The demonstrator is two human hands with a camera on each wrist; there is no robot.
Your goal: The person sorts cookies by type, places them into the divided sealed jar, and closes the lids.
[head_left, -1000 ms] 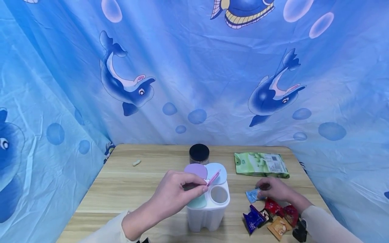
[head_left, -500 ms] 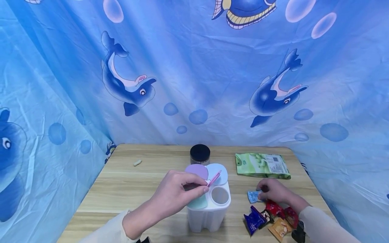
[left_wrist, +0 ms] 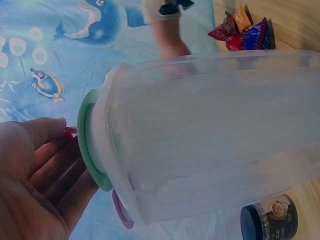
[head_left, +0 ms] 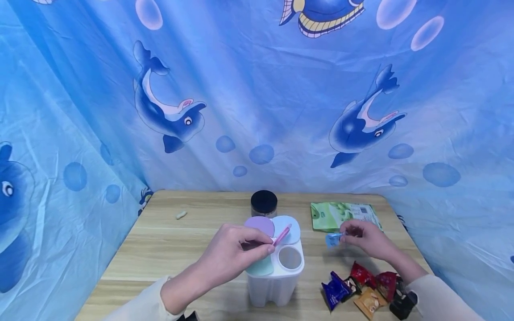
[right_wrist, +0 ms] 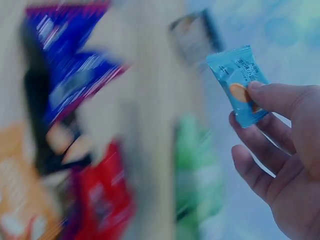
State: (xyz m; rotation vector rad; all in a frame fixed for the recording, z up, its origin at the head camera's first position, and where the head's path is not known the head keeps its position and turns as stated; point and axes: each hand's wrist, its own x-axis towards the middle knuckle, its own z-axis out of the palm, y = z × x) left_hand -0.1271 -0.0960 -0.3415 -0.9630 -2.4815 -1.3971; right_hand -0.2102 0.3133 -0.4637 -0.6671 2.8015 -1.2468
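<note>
A tall translucent white container [head_left: 273,285] stands on the table, with purple [head_left: 260,224], pale blue [head_left: 287,225] and green lids [left_wrist: 86,145] on top and one round opening [head_left: 290,257] uncovered. Above it, my left hand [head_left: 237,249] pinches a thin pink lid [head_left: 283,234], seen edge-on, between thumb and index finger. My right hand [head_left: 367,239] holds a small light-blue snack packet [right_wrist: 240,85] by thumb and fingers, raised off the table to the container's right. In the right wrist view the packet carries a round biscuit picture.
Several wrapped snacks lie at the front right: blue [head_left: 335,290], red [head_left: 363,274] and orange [head_left: 370,302]. A green pouch [head_left: 333,214] lies behind the right hand. A black-lidded jar [head_left: 263,203] stands behind the container. A small pale object [head_left: 181,215] lies at the left.
My right hand has lifted the light-blue packet off the table, away from the other snacks and toward the green pouch. My left hand stays in place with the pink lid.
</note>
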